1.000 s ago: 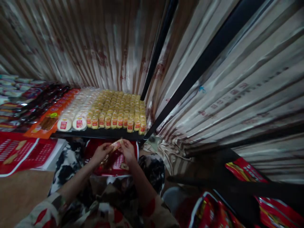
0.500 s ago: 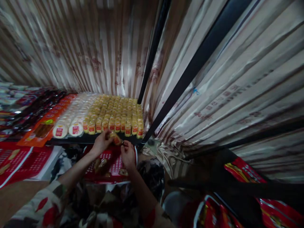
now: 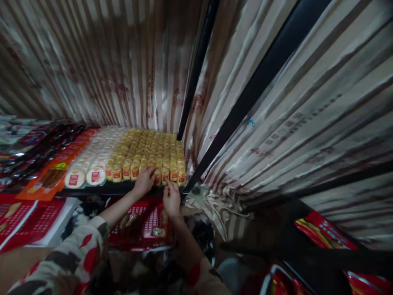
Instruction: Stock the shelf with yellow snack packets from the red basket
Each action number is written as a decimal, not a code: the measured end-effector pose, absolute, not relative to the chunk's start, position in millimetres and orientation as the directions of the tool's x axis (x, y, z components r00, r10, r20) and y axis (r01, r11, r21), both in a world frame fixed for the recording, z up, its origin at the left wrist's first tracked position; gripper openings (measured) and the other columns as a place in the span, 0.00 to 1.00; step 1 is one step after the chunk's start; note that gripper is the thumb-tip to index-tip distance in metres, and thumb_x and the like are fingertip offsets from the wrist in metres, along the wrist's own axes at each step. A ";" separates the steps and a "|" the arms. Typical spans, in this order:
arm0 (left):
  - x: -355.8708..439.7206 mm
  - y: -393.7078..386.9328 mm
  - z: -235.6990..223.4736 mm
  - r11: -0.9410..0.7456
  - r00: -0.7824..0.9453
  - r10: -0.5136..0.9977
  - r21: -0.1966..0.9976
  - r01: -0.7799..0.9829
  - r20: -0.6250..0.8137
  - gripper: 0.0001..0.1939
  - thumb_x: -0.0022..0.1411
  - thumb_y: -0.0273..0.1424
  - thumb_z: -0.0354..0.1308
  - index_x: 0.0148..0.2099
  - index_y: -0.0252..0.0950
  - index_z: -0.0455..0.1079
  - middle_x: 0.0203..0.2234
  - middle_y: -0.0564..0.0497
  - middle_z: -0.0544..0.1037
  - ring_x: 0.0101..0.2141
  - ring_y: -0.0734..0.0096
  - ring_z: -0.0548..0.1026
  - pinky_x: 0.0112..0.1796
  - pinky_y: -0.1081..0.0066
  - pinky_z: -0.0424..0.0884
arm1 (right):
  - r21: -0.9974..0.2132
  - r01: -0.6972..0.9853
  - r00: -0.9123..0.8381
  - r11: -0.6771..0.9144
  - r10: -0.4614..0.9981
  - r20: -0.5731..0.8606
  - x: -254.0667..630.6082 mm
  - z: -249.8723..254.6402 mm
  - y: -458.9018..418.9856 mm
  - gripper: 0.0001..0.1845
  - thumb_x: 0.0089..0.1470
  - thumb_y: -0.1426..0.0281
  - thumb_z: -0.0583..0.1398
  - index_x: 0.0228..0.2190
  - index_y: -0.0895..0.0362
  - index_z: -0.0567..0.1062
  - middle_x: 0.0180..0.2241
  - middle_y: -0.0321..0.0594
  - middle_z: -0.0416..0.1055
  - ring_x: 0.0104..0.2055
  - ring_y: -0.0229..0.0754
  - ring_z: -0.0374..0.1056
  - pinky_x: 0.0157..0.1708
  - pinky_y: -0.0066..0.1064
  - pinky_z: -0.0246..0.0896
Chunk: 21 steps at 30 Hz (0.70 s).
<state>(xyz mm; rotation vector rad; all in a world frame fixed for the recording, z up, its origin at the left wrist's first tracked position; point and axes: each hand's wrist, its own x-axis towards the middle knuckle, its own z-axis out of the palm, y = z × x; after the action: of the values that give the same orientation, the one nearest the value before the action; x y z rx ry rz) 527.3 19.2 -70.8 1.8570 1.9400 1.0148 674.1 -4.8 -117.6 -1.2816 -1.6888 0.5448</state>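
Rows of small yellow wrapped cakes (image 3: 147, 151) with red labels fill the right end of a dark shelf (image 3: 101, 189). My left hand (image 3: 145, 180) rests on the front row, its fingers curled over a cake there. My right hand (image 3: 171, 198) sits just right of it, fingertips touching the front-row cakes near the shelf edge. Whether either hand grips a packet is hard to make out. Below my hands a red perforated basket (image 3: 144, 219) holds a few wrapped cakes.
Round white packaged cakes (image 3: 87, 164) and orange packs (image 3: 52, 172) lie left of the yellow ones. Striped satin curtains (image 3: 276, 123) hang behind and right, crossed by black frame bars (image 3: 239, 110). Red packets (image 3: 325, 233) sit at lower right, red cartons (image 3: 27, 213) at left.
Both hands rose from above the red basket, where they held a small packet, up to the front row of yellow cakes on the shelf. The camera tipped slightly.
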 end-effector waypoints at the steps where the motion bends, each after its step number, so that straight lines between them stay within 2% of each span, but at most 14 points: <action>1: 529.4 19.8 -72.5 -0.067 -0.157 0.946 0.644 0.762 0.284 0.15 0.57 0.25 0.52 0.47 0.37 0.71 0.40 0.46 0.73 0.40 0.66 0.73 0.44 0.65 0.70 | -0.772 0.518 -0.040 0.368 0.912 0.408 675.3 -120.3 -4.5 0.23 0.56 0.75 0.48 0.50 0.57 0.71 0.40 0.45 0.69 0.43 0.40 0.67 0.46 0.31 0.62; 6: 538.7 17.1 -85.4 -0.033 -0.276 0.891 0.658 0.753 0.361 0.18 0.56 0.27 0.54 0.51 0.36 0.65 0.39 0.46 0.69 0.41 0.64 0.70 0.45 0.60 0.70 | -0.736 0.564 -0.043 0.375 0.903 0.427 676.9 -129.9 -4.4 0.24 0.56 0.76 0.47 0.53 0.56 0.69 0.41 0.46 0.69 0.43 0.41 0.67 0.46 0.31 0.63; 10: 544.6 10.2 -95.0 -0.033 -0.333 0.850 0.671 0.741 0.409 0.21 0.57 0.29 0.53 0.53 0.34 0.59 0.37 0.46 0.68 0.39 0.64 0.70 0.42 0.60 0.71 | -0.724 0.571 -0.068 0.389 0.900 0.430 677.4 -134.3 -5.6 0.25 0.56 0.76 0.47 0.55 0.57 0.66 0.43 0.46 0.68 0.44 0.40 0.67 0.46 0.31 0.63; 16: 553.7 2.8 -101.8 -0.104 -0.223 0.846 0.559 0.823 0.485 0.11 0.59 0.29 0.52 0.46 0.38 0.64 0.40 0.45 0.67 0.43 0.62 0.70 0.43 0.62 0.71 | -0.654 0.596 -0.133 0.467 0.860 0.493 679.2 -137.2 -6.6 0.28 0.54 0.78 0.47 0.55 0.54 0.66 0.44 0.45 0.67 0.47 0.40 0.65 0.49 0.30 0.62; 21: 554.9 4.8 -110.8 -0.057 -0.233 0.849 0.520 0.852 0.475 0.12 0.61 0.32 0.51 0.47 0.38 0.65 0.42 0.45 0.67 0.44 0.62 0.70 0.39 0.66 0.72 | -0.605 0.672 -0.145 0.427 0.877 0.458 676.4 -133.6 -4.8 0.29 0.52 0.80 0.48 0.55 0.55 0.67 0.43 0.46 0.67 0.47 0.41 0.64 0.48 0.32 0.63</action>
<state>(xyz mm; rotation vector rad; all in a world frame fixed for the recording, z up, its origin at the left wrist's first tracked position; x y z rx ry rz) 554.9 4.8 -110.8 1.9480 2.1602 1.1979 676.4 -4.8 -133.6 -1.3151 -1.8885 0.3274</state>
